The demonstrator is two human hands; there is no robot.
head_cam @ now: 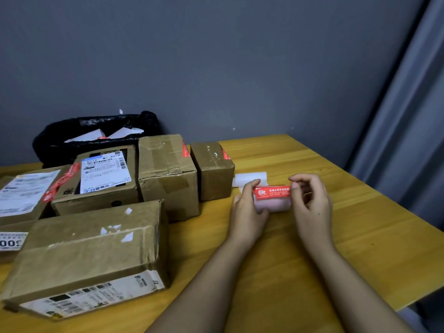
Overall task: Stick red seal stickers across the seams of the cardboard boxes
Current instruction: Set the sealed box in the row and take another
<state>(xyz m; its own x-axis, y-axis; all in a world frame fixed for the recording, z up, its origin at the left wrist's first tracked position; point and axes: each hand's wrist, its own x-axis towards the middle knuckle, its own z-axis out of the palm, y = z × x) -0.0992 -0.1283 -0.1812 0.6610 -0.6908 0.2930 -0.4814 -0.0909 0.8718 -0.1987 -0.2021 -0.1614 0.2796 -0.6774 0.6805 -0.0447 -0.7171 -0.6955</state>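
Left hand (pixel 247 207): grips the sticker roll's left end above the table (pixel 360 224).
Right hand (pixel 310 203): pinches the red seal sticker (pixel 272 193) at its right end.
Sticker: light, floppy, tacky, probably; hold by one corner; long axis runs left-right.
Nearest box (pixel 91 251): left, no red seal visible.
Far boxes (pixel 168 169): carry red seals.

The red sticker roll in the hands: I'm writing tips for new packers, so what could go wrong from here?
1. The right hand picks at the edge of the sticker roll that the left hand grips; the sticker may tear or curl onto itself.
2. The nearest box carries torn label scraps and glossy tape, so a seal may bond poorly there.
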